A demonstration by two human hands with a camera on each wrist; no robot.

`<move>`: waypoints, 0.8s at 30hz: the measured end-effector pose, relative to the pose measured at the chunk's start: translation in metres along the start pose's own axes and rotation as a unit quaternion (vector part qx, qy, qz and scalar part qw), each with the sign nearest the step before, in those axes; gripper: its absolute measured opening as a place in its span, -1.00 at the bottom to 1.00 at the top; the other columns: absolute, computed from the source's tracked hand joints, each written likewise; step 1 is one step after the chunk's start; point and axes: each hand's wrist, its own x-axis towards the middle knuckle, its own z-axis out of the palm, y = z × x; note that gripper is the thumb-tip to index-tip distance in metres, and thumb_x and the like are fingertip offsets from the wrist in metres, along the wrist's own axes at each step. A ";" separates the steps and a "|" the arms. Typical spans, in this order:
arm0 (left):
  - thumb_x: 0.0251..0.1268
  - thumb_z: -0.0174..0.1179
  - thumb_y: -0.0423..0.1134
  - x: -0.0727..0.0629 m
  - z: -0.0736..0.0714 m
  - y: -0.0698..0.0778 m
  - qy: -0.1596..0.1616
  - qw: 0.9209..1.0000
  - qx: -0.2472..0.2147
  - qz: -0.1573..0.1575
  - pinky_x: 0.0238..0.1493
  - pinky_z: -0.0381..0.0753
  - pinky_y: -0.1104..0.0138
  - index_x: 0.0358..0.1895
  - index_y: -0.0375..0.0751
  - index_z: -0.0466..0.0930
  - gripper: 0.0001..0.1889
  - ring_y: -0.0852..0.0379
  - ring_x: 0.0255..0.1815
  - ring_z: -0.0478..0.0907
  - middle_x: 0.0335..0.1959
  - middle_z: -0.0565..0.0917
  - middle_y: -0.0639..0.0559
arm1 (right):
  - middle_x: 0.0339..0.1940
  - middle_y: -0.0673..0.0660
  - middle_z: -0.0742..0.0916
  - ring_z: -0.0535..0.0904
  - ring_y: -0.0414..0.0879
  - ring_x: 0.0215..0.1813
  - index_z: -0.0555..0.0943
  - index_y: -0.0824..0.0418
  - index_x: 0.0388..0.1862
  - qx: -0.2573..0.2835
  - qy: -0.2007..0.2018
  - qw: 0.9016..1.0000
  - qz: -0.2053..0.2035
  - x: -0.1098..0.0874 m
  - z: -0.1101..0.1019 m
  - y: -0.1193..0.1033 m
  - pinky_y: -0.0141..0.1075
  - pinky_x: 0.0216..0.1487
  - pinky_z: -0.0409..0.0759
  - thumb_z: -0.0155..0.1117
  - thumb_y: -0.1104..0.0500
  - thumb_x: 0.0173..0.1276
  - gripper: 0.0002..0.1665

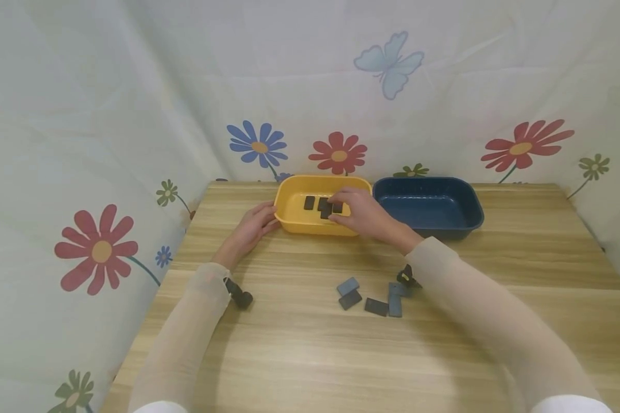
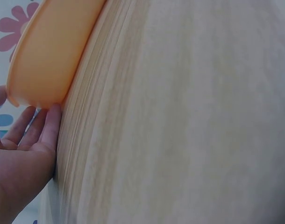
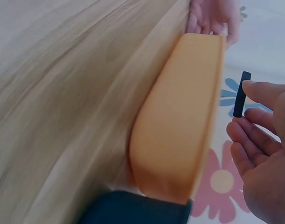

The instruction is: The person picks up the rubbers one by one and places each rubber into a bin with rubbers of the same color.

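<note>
- Pale sleeves (image 1: 178, 338) nearest, angled inward.
- Using left hand (image 1: 249, 229), fingers uncurled, against yellow bin (image 1: 310, 228), likely steadying it.
- Pinching dark tile (image 3: 242, 94) in right hand (image 1: 367, 215) over binned tiles (image 1: 309, 202), apparently for fine control.
- Loose tiles (image 1: 376, 307) on table (image 1: 279, 355), within reach.

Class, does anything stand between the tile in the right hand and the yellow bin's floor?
Only other dark tiles, lying in the yellow bin, seemingly below the held tile; nothing else visible does.
</note>
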 end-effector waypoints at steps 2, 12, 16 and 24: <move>0.71 0.06 -0.23 0.000 -0.001 0.000 0.000 1.000 -0.003 -0.002 0.44 0.59 0.23 0.62 -0.42 0.17 -0.41 -0.10 0.56 0.38 0.60 0.33 -0.25 | 0.12 0.18 0.74 0.62 0.06 0.10 0.71 0.27 0.26 0.004 -0.004 1.000 0.009 0.007 0.006 0.002 -0.05 0.21 0.69 0.52 0.07 0.43 -0.50; 0.71 0.05 -0.23 0.000 -0.003 0.000 -0.003 1.000 -0.008 -0.003 0.45 0.58 0.22 0.63 -0.42 0.15 -0.39 -0.11 0.57 0.36 0.61 0.30 -0.26 | 0.06 0.21 0.80 0.70 0.16 0.14 0.73 0.28 0.22 0.004 -0.020 0.999 0.033 0.040 0.026 0.003 -0.03 0.25 0.70 0.55 0.10 0.40 -0.52; 0.71 0.05 -0.26 -0.001 -0.003 0.001 -0.004 1.000 -0.009 -0.005 0.47 0.57 0.20 0.62 -0.43 0.17 -0.41 -0.12 0.57 0.36 0.61 0.31 -0.27 | 0.07 0.19 0.80 0.69 0.09 0.12 0.72 0.28 0.25 0.006 -0.043 0.997 0.059 0.052 0.034 0.001 -0.07 0.27 0.69 0.55 0.09 0.41 -0.50; 0.70 0.07 -0.26 0.000 -0.001 0.002 -0.004 1.000 -0.011 0.001 0.47 0.57 0.17 0.62 -0.44 0.15 -0.40 -0.14 0.57 0.37 0.60 0.31 -0.30 | 0.04 0.19 0.80 0.68 0.03 0.03 0.74 0.29 0.20 0.020 -0.064 0.995 0.070 0.067 0.049 0.008 -0.10 0.23 0.73 0.55 0.14 0.40 -0.55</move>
